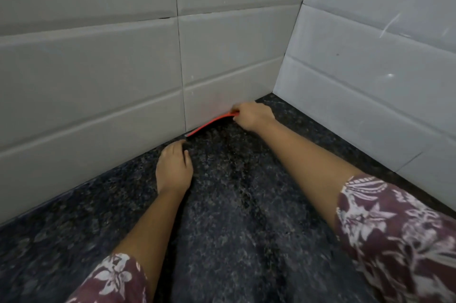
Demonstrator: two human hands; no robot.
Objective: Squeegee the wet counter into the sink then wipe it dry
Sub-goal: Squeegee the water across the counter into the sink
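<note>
A thin red squeegee (209,124) lies along the foot of the tiled back wall, its blade on the dark speckled granite counter (234,204). My right hand (254,115) grips its right end, close to the corner. My left hand (174,167) rests on the counter just below the squeegee's left tip, fingers curled, apparently holding nothing. A wet sheen shows on the counter between my arms. The sink is out of view.
Grey-white tiled walls (98,68) meet in a corner (276,88) at the back right and close in the counter on two sides. My floral sleeves fill the lower corners of the view.
</note>
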